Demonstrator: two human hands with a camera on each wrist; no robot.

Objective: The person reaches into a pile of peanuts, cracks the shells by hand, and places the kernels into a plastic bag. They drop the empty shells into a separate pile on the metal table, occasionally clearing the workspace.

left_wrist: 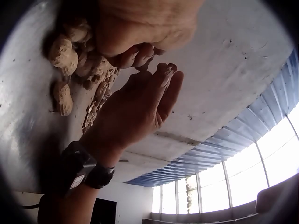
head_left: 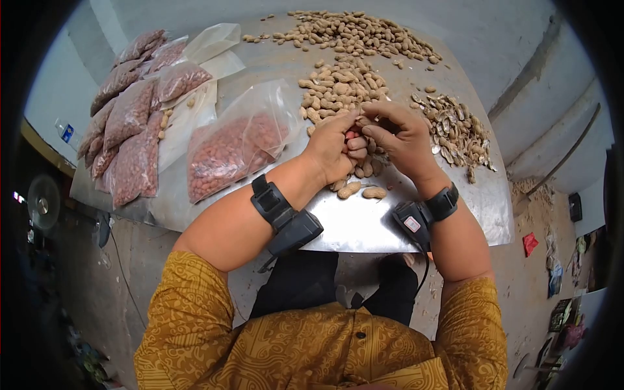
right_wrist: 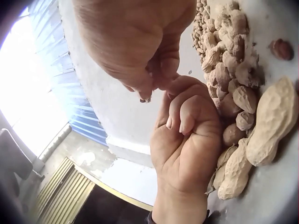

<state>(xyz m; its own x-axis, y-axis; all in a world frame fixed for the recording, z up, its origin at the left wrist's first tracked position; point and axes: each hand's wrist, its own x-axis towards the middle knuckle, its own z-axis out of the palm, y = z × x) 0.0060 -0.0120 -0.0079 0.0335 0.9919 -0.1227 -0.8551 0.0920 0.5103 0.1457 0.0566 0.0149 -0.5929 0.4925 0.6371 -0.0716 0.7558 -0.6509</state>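
Note:
Both hands meet over the near end of a pile of unshelled peanuts [head_left: 344, 88]. The left hand [head_left: 328, 153] has its fingers curled round red peanut kernels [head_left: 351, 135], which show between the fingers. Thumb and index finger of that hand point toward the right fingertips. The right hand [head_left: 406, 140] pinches a peanut, mostly hidden by the fingers; a small brown piece of shell [right_wrist: 145, 99] pokes out at its fingertips in the right wrist view. Just below the hands, loose whole peanuts [head_left: 374, 192] lie on the metal table [head_left: 351, 227].
A heap of empty shells [head_left: 458, 130] lies to the right, and more peanuts [head_left: 364, 36] spread at the far end. An open clear bag of red kernels [head_left: 234, 149] stands left of the hands. Several filled bags [head_left: 133, 117] are stacked farther left.

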